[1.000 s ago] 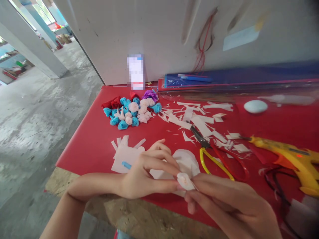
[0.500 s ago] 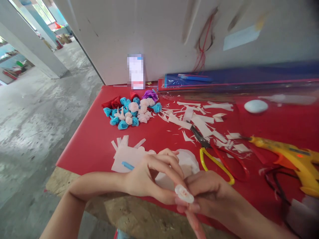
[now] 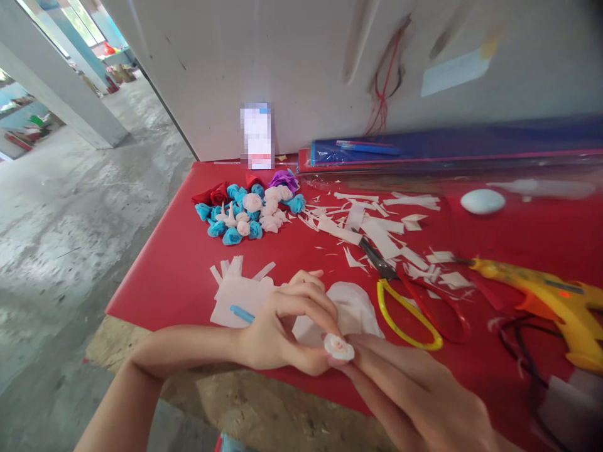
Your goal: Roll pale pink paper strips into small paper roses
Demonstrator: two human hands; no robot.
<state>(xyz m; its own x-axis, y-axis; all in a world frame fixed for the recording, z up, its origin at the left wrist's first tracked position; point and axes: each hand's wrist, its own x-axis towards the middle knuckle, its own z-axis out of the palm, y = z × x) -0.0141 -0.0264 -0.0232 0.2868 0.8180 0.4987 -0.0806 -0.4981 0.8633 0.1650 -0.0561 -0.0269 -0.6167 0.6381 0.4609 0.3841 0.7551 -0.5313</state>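
A small white paper rose (image 3: 339, 347) sits between my two hands above the front edge of the red table. My left hand (image 3: 289, 320) pinches its left side between thumb and forefinger, the other fingers curled. From the right, the fingertips of my right hand (image 3: 405, 376) close on its lower right edge. Partly hidden behind my hands lies white crepe-like paper (image 3: 353, 304). By my left wrist, a blue pen-like stick (image 3: 242, 314) rests on cut white paper (image 3: 235, 295).
Finished paper flowers (image 3: 230, 236) cluster at the back left. Paper scraps (image 3: 377, 235) surround scissors (image 3: 386, 270) with yellow and red handles. At the right lie a yellow glue gun (image 3: 532, 282) with its cord and a white egg shape (image 3: 483, 201). A lit phone (image 3: 259, 138) leans on the wall.
The rose has moved up and slightly left in my fingers. My right hand has turned, its fingers now stretched more toward the flower.
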